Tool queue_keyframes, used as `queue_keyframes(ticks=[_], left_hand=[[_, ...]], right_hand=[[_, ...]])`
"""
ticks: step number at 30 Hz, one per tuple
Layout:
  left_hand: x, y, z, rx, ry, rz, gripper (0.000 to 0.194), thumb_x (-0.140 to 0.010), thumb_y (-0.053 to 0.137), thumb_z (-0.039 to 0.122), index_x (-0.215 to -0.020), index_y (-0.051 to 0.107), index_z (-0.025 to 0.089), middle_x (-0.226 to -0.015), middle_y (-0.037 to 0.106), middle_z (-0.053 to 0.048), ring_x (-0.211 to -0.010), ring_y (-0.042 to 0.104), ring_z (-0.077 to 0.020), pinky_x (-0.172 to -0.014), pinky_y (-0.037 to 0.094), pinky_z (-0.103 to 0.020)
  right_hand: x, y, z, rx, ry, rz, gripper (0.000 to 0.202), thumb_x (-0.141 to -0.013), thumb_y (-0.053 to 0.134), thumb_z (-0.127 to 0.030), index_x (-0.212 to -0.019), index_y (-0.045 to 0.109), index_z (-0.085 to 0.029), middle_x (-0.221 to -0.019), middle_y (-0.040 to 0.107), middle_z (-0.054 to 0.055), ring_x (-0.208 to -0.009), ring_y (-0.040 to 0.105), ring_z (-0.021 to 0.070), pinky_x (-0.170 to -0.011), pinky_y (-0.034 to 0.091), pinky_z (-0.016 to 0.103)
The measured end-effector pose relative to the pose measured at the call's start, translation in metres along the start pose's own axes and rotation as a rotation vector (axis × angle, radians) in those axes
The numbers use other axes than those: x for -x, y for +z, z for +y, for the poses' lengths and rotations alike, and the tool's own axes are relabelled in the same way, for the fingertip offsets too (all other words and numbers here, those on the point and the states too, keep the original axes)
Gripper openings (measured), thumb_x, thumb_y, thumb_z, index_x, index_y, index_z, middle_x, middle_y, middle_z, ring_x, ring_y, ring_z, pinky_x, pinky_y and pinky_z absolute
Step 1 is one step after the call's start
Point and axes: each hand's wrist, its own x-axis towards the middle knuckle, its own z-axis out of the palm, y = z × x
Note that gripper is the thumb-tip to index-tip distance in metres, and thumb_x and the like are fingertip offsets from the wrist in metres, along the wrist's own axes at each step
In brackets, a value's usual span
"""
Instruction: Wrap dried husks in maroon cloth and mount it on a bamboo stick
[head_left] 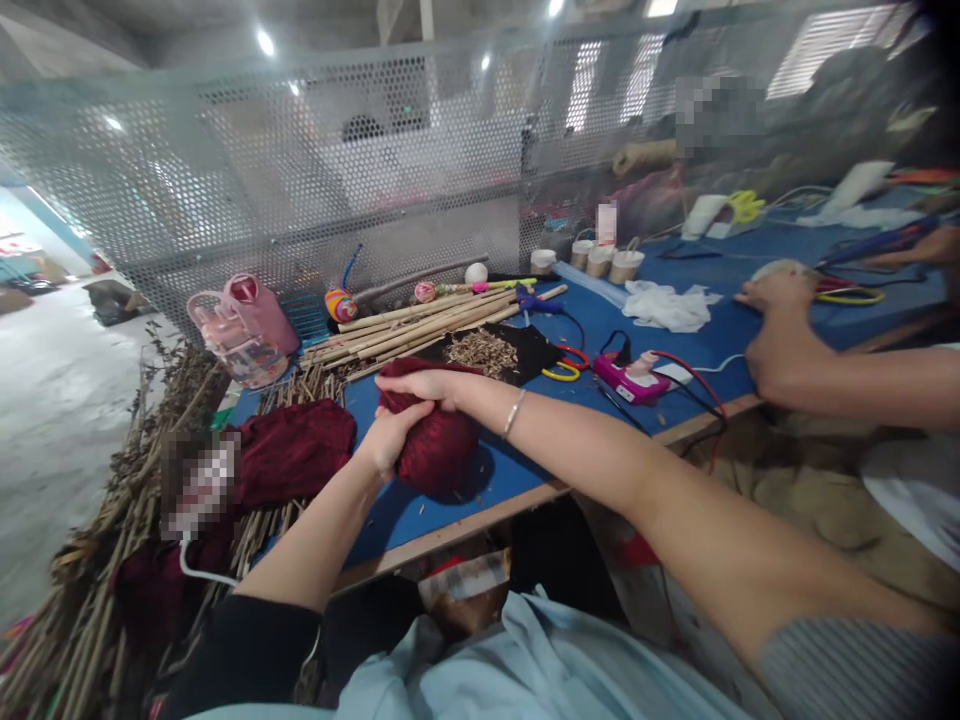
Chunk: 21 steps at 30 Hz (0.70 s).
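A dark red cloth bundle (439, 455), rounded and full at its lower end, is held above the blue table (480, 505) near its front edge. My left hand (394, 430) grips the upper left side of the bundle. My right hand (420, 388) is closed on the gathered cloth at the top, close against the left one. Another dark red cloth (296, 450) lies to the left on a pile of dry stalks. Behind the bundle, small brown chips (484, 352) are heaped on a black sheet.
Cut sticks (420, 328), a blue glue gun (540, 303) and a pink power strip (630, 378) lie on the table. Pink bottles (255, 325) stand at the left. A perforated metal screen (337, 170) runs behind. At the right, another person's hands (784, 290) are working.
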Motion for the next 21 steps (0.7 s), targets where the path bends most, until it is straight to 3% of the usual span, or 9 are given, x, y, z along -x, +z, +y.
queue_keyframes(ticks=[2,4,7,10,14,18,21], left_hand=[[-0.008,-0.006,0.002,0.089,0.035,0.109,0.03,-0.068,0.074,0.023,-0.095,0.071,0.012,-0.081,0.075,-0.01,-0.072,0.072,-0.0231,-0.078,0.058,-0.036],[-0.015,-0.012,0.001,0.176,0.086,0.25,0.025,-0.068,0.073,0.025,-0.087,0.071,0.009,-0.073,0.073,-0.009,-0.073,0.072,-0.0238,-0.077,0.058,-0.036],[-0.022,-0.015,-0.009,0.247,0.104,0.37,0.023,-0.066,0.073,0.029,-0.075,0.07,0.009,-0.064,0.07,-0.008,-0.071,0.071,-0.0255,-0.075,0.058,-0.037],[-0.028,-0.011,-0.019,0.234,0.059,0.373,0.021,-0.067,0.069,0.029,-0.074,0.068,0.01,-0.067,0.071,-0.008,-0.071,0.071,-0.0246,-0.074,0.058,-0.035],[-0.041,-0.006,-0.02,-0.091,0.015,0.416,0.023,-0.076,0.058,0.033,-0.083,0.064,0.012,-0.084,0.072,-0.011,-0.079,0.071,-0.0239,-0.072,0.057,-0.032],[-0.047,-0.012,-0.02,-0.371,0.039,0.424,0.035,-0.081,0.051,0.047,-0.079,0.062,0.013,-0.095,0.07,-0.021,-0.098,0.068,-0.0348,-0.082,0.053,-0.042],[-0.043,-0.022,-0.023,-0.585,0.128,0.364,0.024,-0.079,0.056,0.04,-0.071,0.061,0.017,-0.088,0.07,-0.022,-0.114,0.059,-0.0411,-0.098,0.042,-0.049]], right_hand=[[0.006,-0.009,-0.001,-0.029,0.043,0.008,0.066,-0.087,0.034,-0.072,-0.086,0.066,-0.014,-0.083,0.07,0.009,-0.083,0.068,0.0222,-0.072,0.057,0.035],[0.017,-0.013,0.007,-0.006,-0.028,0.058,0.06,-0.081,0.045,-0.074,-0.099,0.064,-0.019,-0.092,0.071,0.007,-0.085,0.067,0.0212,-0.072,0.057,0.035],[0.03,-0.01,0.026,0.094,-0.175,0.169,0.053,-0.069,0.072,-0.057,-0.109,0.058,-0.026,-0.098,0.069,0.001,-0.082,0.066,0.0179,-0.071,0.056,0.034],[0.036,-0.001,0.035,0.297,-0.281,0.286,0.05,-0.063,0.078,-0.041,-0.104,0.058,-0.02,-0.089,0.067,0.001,-0.077,0.063,0.0172,-0.072,0.053,0.033],[0.04,0.007,0.022,0.839,-0.443,0.466,0.056,-0.052,0.08,-0.028,-0.102,0.058,-0.017,-0.095,0.065,0.003,-0.088,0.06,0.0211,-0.083,0.048,0.034],[0.039,0.002,0.015,1.183,-0.56,0.403,0.063,-0.052,0.079,-0.025,-0.11,0.056,-0.014,-0.108,0.06,0.011,-0.099,0.057,0.0274,-0.088,0.046,0.038],[0.038,-0.007,0.026,1.303,-0.66,0.326,0.07,-0.055,0.078,-0.027,-0.117,0.053,-0.009,-0.113,0.057,0.015,-0.104,0.054,0.0307,-0.093,0.043,0.043]])
